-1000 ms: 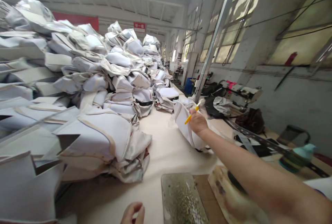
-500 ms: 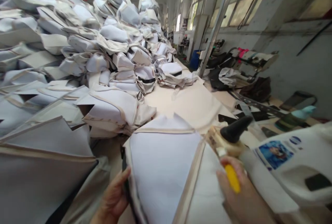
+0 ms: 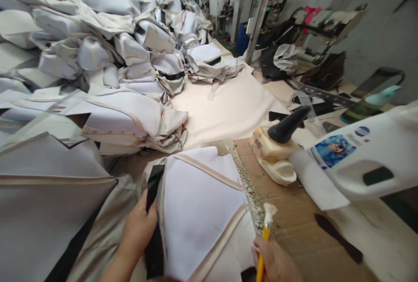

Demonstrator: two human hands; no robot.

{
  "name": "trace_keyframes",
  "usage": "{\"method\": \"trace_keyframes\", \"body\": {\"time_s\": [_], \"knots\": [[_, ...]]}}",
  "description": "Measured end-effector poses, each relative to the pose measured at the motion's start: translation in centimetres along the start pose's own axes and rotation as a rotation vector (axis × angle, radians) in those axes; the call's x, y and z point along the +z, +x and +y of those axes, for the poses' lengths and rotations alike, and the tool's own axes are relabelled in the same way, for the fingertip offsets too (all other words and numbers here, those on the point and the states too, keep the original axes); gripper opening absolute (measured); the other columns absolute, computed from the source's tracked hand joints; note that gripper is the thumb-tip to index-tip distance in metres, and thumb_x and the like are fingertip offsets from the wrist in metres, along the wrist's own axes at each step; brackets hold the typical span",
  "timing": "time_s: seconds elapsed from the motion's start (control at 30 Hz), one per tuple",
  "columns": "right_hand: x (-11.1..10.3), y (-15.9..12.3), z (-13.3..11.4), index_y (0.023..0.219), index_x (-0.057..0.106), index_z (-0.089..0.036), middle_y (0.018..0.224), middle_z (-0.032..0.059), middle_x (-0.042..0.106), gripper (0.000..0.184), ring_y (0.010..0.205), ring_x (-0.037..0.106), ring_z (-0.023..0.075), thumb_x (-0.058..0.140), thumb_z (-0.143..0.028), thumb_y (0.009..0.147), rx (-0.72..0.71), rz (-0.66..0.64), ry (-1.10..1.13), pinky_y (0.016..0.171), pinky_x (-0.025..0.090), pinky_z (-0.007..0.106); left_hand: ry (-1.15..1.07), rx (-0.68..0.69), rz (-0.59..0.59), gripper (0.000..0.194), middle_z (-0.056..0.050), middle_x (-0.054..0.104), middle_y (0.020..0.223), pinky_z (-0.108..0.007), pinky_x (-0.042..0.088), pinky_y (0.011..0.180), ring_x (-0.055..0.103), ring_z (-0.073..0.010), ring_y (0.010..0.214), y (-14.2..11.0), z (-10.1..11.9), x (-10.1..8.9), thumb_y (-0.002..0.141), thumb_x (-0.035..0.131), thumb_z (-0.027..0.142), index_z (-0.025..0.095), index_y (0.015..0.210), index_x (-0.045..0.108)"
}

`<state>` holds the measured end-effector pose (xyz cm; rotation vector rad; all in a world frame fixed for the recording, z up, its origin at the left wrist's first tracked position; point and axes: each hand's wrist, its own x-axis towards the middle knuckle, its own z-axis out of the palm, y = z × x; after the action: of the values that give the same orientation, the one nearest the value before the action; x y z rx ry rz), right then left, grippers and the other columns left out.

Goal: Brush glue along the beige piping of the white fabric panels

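A white fabric piece (image 3: 199, 203) with beige piping lies in front of me on the table. My left hand (image 3: 139, 227) grips its left edge, where a black strip (image 3: 153, 225) runs. My right hand (image 3: 276, 262) holds a yellow-handled brush (image 3: 265, 234) upright at the piece's right edge, bristles up.
A tall heap of the same white and beige pieces (image 3: 107, 51) fills the left and far side. A glue-caked pot with a black handle (image 3: 277, 151) stands on brown cardboard (image 3: 300, 225). A white plastic jug (image 3: 362, 156) lies at right, a grey textured plate (image 3: 243, 173) under the piece.
My view has tilted down. My right arm came back from the far side of the table with the fabric piece and brush; the piece now lies before me, my left hand on its edge.
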<state>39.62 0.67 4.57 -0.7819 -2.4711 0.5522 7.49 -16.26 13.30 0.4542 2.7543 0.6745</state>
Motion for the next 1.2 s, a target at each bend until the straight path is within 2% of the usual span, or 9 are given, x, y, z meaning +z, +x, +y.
{"method": "trace_keyframes", "body": {"time_s": [0.07, 0.17, 0.23, 0.33, 0.43, 0.53, 0.83, 0.97, 1.2], "knots": [[-0.9, 0.8, 0.5, 0.088, 0.06, -0.018, 0.061, 0.0045, 0.059, 0.018, 0.051, 0.057, 0.0192, 0.058, -0.032, 0.077, -0.105, 0.008, -0.193, 0.045, 0.047, 0.029, 0.248, 0.063, 0.097, 0.061, -0.02, 0.045, 0.128, -0.048, 0.033, 0.101, 0.04, -0.034, 0.121, -0.1, 1.6, -0.2, 0.079, 0.041, 0.027, 0.005, 0.135, 0.033], [-2.7, 3.2, 0.7, 0.086, 0.059, -0.017, 0.063, 0.006, 0.059, 0.023, 0.055, 0.057, 0.0208, 0.057, -0.039, 0.078, -0.093, -0.01, -0.202, 0.049, 0.048, 0.032, 0.372, 0.378, 0.25, 0.055, -0.017, 0.035, 0.138, -0.049, 0.024, 0.106, 0.026, -0.0317, 0.13, 0.0, 5.2, 0.8, 0.084, 0.037, 0.029, 0.008, 0.135, 0.035], [-4.3, 5.6, 0.9, 0.088, 0.058, -0.018, 0.069, 0.006, 0.062, 0.022, 0.062, 0.06, 0.0196, 0.056, -0.039, 0.08, -0.04, -0.043, -0.046, 0.055, 0.05, 0.03, 0.357, 0.616, 0.053, 0.047, -0.009, 0.037, 0.138, -0.048, 0.02, 0.108, 0.019, -0.0276, 0.133, 0.3, 8.3, 2.7, 0.085, 0.04, 0.033, 0.018, 0.129, 0.045], [-6.3, 10.3, 1.3, 0.101, 0.058, -0.019, 0.08, 0.0064, 0.064, 0.028, 0.071, 0.061, 0.0176, 0.043, -0.037, 0.087, 0.166, -0.084, 0.221, 0.065, 0.051, 0.028, 0.339, 0.811, -0.368, 0.044, -0.001, 0.037, 0.14, -0.061, 0.008, 0.105, 0.015, -0.0288, 0.134, 0.9, 12.5, 6.6, 0.084, 0.05, 0.036, 0.031, 0.128, 0.045], [-6.5, 15.2, 1.4, 0.095, 0.06, -0.016, 0.073, 0.0057, 0.062, 0.038, 0.065, 0.058, 0.0168, 0.035, -0.044, 0.088, 0.443, -0.065, 0.398, 0.062, 0.049, 0.029, 0.309, 0.89, -0.522, 0.048, -0.002, 0.036, 0.14, -0.065, -0.007, 0.101, 0.012, -0.0314, 0.134, 1.5, 14.6, 9.9, 0.081, 0.057, 0.043, 0.033, 0.126, 0.047], [-4.5, 19.0, 1.3, 0.079, 0.059, -0.017, 0.066, 0.0028, 0.059, 0.036, 0.064, 0.056, 0.0163, 0.042, -0.048, 0.083, 0.557, -0.105, 0.445, 0.063, 0.047, 0.029, 0.287, 0.901, -0.532, 0.05, -0.003, 0.036, 0.14, -0.063, -0.013, 0.1, 0.01, -0.0323, 0.135, 1.8, 14.7, 11.3, 0.079, 0.06, 0.046, 0.031, 0.125, 0.048], [2.8, 25.2, 2.2, 0.074, 0.057, -0.016, 0.063, 0.0007, 0.059, 0.027, 0.063, 0.056, 0.0147, 0.044, -0.039, 0.079, 0.492, -0.209, 0.383, 0.064, 0.042, 0.026, 0.247, 0.922, -0.52, 0.05, -0.002, 0.034, 0.141, -0.058, -0.016, 0.103, 0.008, -0.0286, 0.136, 2.0, 13.6, 11.4, 0.081, 0.056, 0.047, 0.031, 0.127, 0.045], [2.6, 24.5, 2.3, 0.07, 0.055, -0.019, 0.064, 0.0002, 0.058, 0.025, 0.066, 0.055, 0.0151, 0.042, -0.038, 0.08, 0.403, -0.204, 0.305, 0.067, 0.04, 0.027, 0.259, 0.926, -0.517, 0.049, -0.001, 0.033, 0.142, -0.06, -0.012, 0.104, 0.008, -0.0276, 0.136, 2.0, 13.5, 11.5, 0.083, 0.052, 0.051, 0.032, 0.127, 0.044], [-0.4, 20.7, 1.7, 0.058, 0.05, -0.019, 0.05, -0.0039, 0.048, 0.027, 0.052, 0.047, 0.0119, 0.045, -0.035, 0.08, 0.456, -0.423, 0.345, 0.051, 0.034, 0.024, 0.27, 0.929, -0.494, 0.048, 0.0, 0.034, 0.141, -0.062, -0.008, 0.105, 0.009, -0.0268, 0.136, 2.0, 13.3, 11.7, 0.084, 0.049, 0.054, 0.034, 0.127, 0.043]]}}
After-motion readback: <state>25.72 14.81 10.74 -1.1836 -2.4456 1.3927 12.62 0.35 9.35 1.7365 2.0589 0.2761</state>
